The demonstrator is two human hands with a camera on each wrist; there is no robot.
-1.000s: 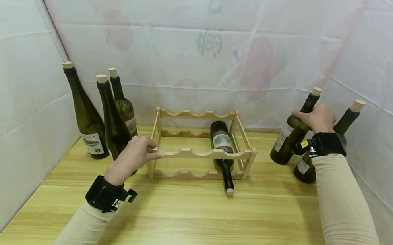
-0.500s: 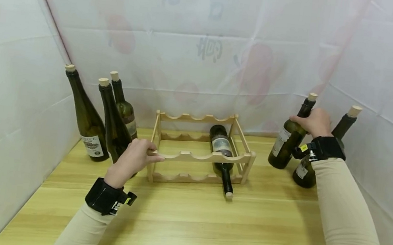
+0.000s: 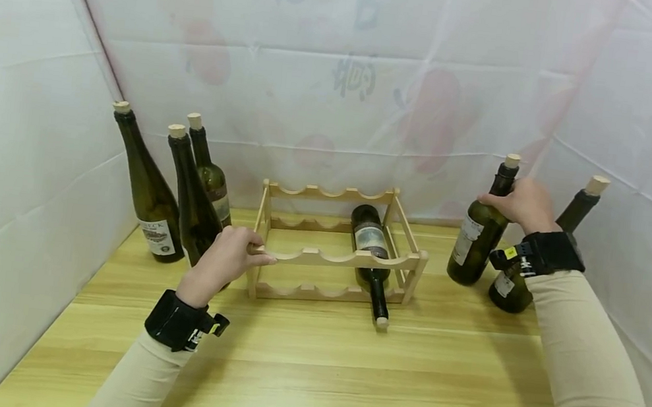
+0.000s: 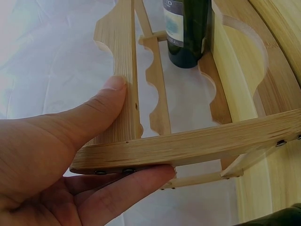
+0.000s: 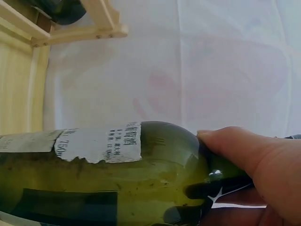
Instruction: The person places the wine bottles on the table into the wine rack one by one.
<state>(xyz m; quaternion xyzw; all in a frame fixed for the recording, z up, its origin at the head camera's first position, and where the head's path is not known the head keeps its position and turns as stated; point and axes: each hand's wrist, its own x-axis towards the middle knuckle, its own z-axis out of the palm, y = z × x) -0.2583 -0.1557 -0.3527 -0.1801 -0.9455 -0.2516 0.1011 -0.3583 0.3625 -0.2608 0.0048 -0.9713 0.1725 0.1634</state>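
My left hand (image 3: 224,256) grips the front left corner of a wooden wine rack (image 3: 311,255), thumb on the top rail and fingers under it in the left wrist view. One dark wine bottle (image 3: 371,238) lies in the rack's right-hand slot, its corked neck pointing toward me. At the right, my right hand (image 3: 527,203) holds a green wine bottle (image 3: 473,245) round its shoulder and neck. That bottle is nearly upright, with a torn white label (image 5: 101,143) in the right wrist view. A second corked bottle (image 3: 512,291) stands behind my right wrist, partly hidden.
Three corked bottles stand left of the rack: a tall one (image 3: 150,201), one nearer (image 3: 194,206) partly behind my left hand, and a shorter one (image 3: 211,181) at the back. White cloth walls (image 3: 335,118) enclose the wooden table (image 3: 309,367) at the back and sides.
The bottle in my right hand has shifted slightly left at its neck and stands more upright. My left hand keeps its grip on the rack, and the camera view has moved a little.
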